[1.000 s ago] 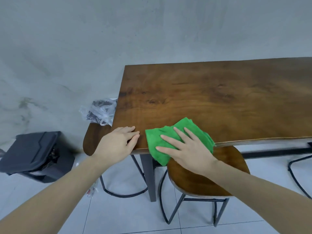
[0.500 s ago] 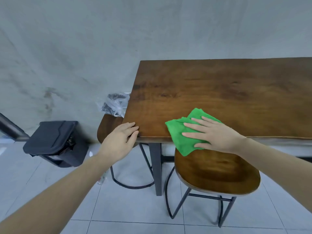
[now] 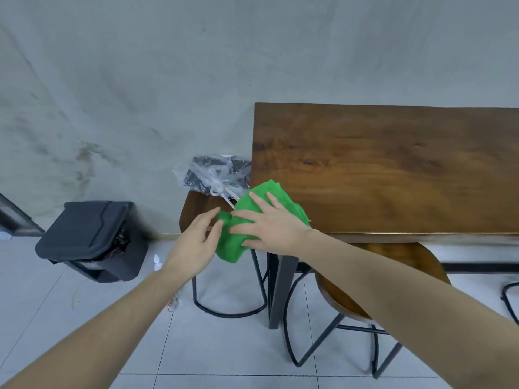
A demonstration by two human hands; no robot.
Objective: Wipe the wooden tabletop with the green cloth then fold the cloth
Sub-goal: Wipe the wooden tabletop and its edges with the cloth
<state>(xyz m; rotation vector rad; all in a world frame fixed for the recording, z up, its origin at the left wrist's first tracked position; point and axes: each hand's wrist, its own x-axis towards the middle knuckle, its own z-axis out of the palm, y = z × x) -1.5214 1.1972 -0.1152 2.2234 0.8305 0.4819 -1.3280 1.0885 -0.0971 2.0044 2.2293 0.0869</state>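
The green cloth lies crumpled over the left front corner of the wooden tabletop, and part of it hangs off the edge. My right hand presses flat on top of it with fingers spread and the thumb down against the hanging part. From the left, my left hand meets the hanging part, with thumb and fingers pinching its edge. Much of the cloth is hidden under my right hand.
A wooden stool at the table's left end carries a clear plastic bag. A second stool is tucked under the front edge. A dark lidded bin stands on the tiled floor by the grey wall.
My right hand slid the cloth left along the front edge to the corner, so it now overhangs. My left hand left the table edge and took the cloth's hanging part. The view shifted left.
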